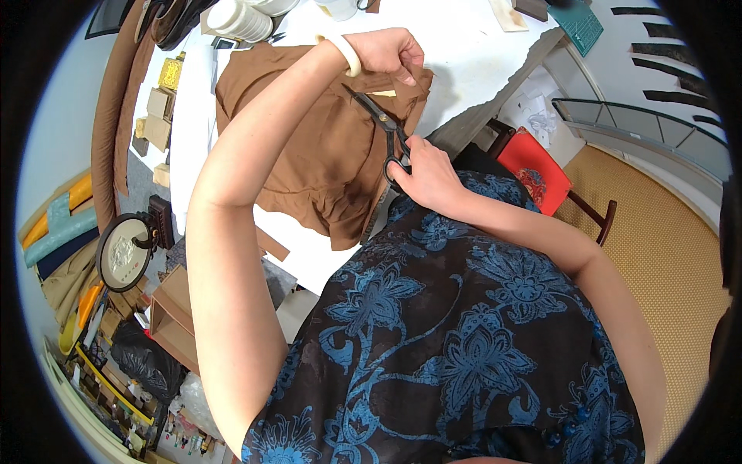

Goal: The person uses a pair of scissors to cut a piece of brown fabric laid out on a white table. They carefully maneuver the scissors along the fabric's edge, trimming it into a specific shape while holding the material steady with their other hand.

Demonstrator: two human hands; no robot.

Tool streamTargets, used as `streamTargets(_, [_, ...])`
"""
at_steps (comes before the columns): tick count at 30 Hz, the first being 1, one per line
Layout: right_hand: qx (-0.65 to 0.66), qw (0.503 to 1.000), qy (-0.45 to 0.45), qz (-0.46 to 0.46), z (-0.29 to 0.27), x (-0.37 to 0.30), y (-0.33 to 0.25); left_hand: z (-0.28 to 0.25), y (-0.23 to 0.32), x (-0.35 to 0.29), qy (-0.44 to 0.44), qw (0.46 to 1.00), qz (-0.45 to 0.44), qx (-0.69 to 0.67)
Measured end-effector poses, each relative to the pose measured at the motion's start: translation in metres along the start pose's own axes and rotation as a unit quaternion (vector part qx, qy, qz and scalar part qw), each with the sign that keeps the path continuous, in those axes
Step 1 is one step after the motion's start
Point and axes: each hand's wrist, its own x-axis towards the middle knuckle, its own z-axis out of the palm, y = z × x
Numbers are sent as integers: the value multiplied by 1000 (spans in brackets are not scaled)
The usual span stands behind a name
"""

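Note:
A piece of brown cloth (pixel 309 147) lies rumpled on the white table, with folds gathered at its near end. My left hand (pixel 386 56), wearing a cream bangle (pixel 352 56) at the wrist, pinches the cloth's far right corner and lifts it a little. In my right hand (pixel 433 176) is a pair of black-handled scissors (pixel 383 120), thumb and fingers in the loops. The dark blades point up and left over the cloth, below my left hand. Whether cloth lies between the blades I cannot tell.
White spools (pixel 239 22) stand at the table's far left, with small wooden blocks (pixel 160 104) along the left side. A round framed mirror-like piece (pixel 125 251) sits lower left. To the right are a red-backed chair (pixel 535 170) and a green cutting mat (pixel 576 29).

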Motion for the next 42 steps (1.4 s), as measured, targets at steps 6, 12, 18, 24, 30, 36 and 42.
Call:
streamTargets(6, [13, 1000, 22, -13, 7, 1, 11, -5, 0, -2, 15, 1000, 12, 3])
streamTargets(12, [24, 999, -1, 27, -7, 0, 0, -15, 1, -7, 33, 999, 4, -20])
streamTargets(18, [8, 999, 0, 39, -11, 13, -2, -18, 6, -7, 29, 999, 8, -17])
streamTargets(24, [-19, 1000, 15, -5, -9, 22, -2, -20, 4, -5, 34, 999, -1, -16])
streamTargets(30, [-2, 1000, 10, 6, -6, 26, 0, -18, -2, -16, 116, 977, 82, 160])
streamTargets(36, [98, 993, -21, 65, -13, 30, 3, -30, -84, -104, 586, 810, -39, 13])
streamTargets(42, [192, 977, -17, 88, 1, 35, 25, 87, -117, -100, 575, 802, -165, 0])
